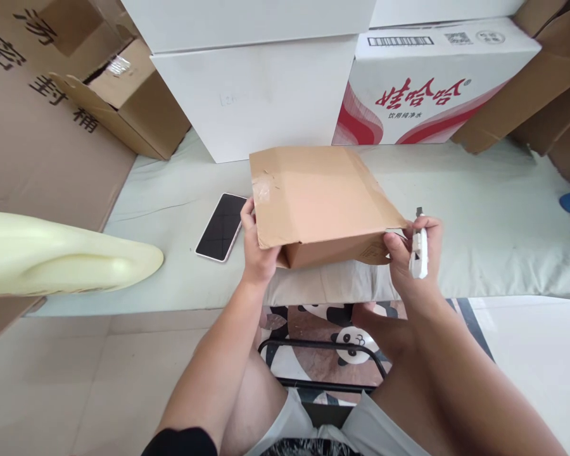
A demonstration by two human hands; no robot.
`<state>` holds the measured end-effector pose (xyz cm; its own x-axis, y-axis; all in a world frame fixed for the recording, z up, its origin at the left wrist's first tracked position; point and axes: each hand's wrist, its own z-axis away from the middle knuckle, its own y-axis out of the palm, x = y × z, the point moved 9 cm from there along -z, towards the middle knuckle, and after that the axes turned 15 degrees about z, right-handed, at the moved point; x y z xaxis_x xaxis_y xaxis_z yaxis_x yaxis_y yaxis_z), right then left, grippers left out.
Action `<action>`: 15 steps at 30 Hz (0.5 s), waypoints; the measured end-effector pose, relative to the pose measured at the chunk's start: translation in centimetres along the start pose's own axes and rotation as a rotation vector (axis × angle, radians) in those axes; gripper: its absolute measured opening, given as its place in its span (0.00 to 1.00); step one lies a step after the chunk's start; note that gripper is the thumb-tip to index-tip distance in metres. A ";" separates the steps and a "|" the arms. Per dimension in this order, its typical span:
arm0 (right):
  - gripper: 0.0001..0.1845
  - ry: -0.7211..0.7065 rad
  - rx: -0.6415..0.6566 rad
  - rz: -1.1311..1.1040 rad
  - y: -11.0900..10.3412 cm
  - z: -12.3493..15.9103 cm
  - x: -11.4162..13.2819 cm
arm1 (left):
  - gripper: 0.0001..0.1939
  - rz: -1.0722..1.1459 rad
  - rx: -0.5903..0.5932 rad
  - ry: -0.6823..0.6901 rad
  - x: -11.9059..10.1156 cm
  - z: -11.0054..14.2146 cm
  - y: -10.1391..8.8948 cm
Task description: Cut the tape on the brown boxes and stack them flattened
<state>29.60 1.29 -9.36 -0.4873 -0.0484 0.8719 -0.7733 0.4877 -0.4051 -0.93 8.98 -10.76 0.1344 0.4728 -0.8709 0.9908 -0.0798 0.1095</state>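
A brown cardboard box (330, 196) with partly opened flaps is held near the front edge of the cloth-covered surface. My left hand (259, 247) is closed on its left side, thumb up along the edge and fingers partly hidden beneath. At the right front corner my right hand (415, 253) pinches the cardboard between thumb and fingers. The same hand also grips a white box cutter (418, 252), upright, with a short dark tip at its top. A dark-screened smartphone (221, 227) lies flat just left of my left hand.
White boxes (266, 95) and a white carton with red print (432, 88) stand behind. Brown cartons (123, 101) are at the left, more at the right. A pale yellow rounded object (71, 256) juts in from the left. Below is a black metal bar (323, 345).
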 end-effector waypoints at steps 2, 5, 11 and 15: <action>0.25 0.040 -0.011 -0.027 -0.1 0.0 -0.5 | 0.50 -0.024 -0.023 0.067 -0.9 0.1 0.3; 0.28 0.102 -0.033 -0.058 -0.4 -0.1 -1.3 | 0.46 -0.172 -0.018 0.123 -1.9 0.0 0.6; 0.26 0.056 -0.065 -0.063 -0.8 -0.4 -1.0 | 0.26 -0.417 -0.001 0.320 -3.8 0.0 0.7; 0.27 0.112 -0.052 -0.102 -0.6 -0.3 -1.5 | 0.24 -0.547 0.022 0.308 -3.9 -0.3 0.9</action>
<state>30.90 1.33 -10.41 -0.3570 -0.0042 0.9341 -0.7931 0.5297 -0.3007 -0.56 7.36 -7.17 -0.3897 0.6811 -0.6199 0.9174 0.2284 -0.3258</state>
